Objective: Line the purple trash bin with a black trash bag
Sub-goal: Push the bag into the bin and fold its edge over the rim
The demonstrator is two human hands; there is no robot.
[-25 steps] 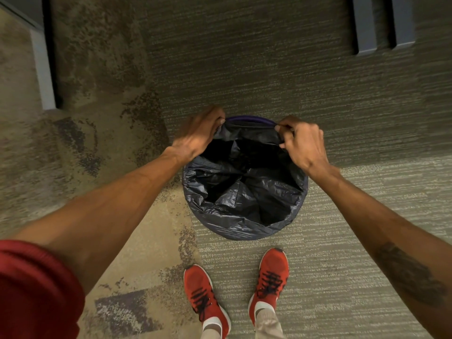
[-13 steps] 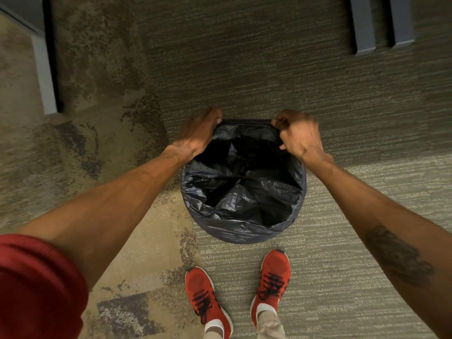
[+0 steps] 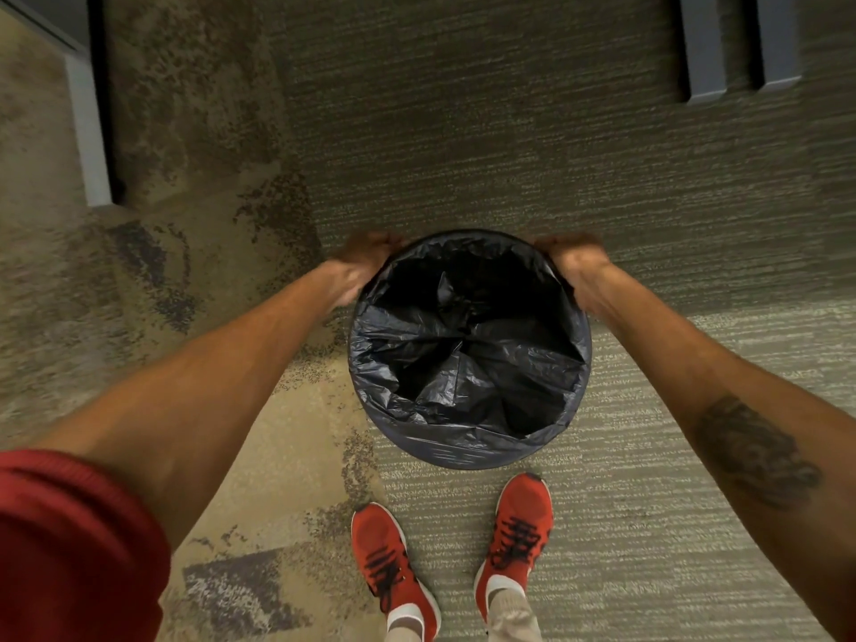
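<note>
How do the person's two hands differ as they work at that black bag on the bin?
The left hand sits at the far-left edge of the black bag; the right hand sits at the far-right edge. The left forearm is bare, while the right forearm carries a dark tattoo. Both hands are motion-blurred, so neither grip can be read clearly. Both rest against the bag's folded-over rim.

Open carpet [image 3: 509, 155] rings the black trash bag [image 3: 468, 363]; shoes [image 3: 521, 525] stand near it.

No legible text, label, brand, number or sign appears in the head view. The dark mark on the right forearm [image 3: 755, 451] is too blurred to read.
</note>
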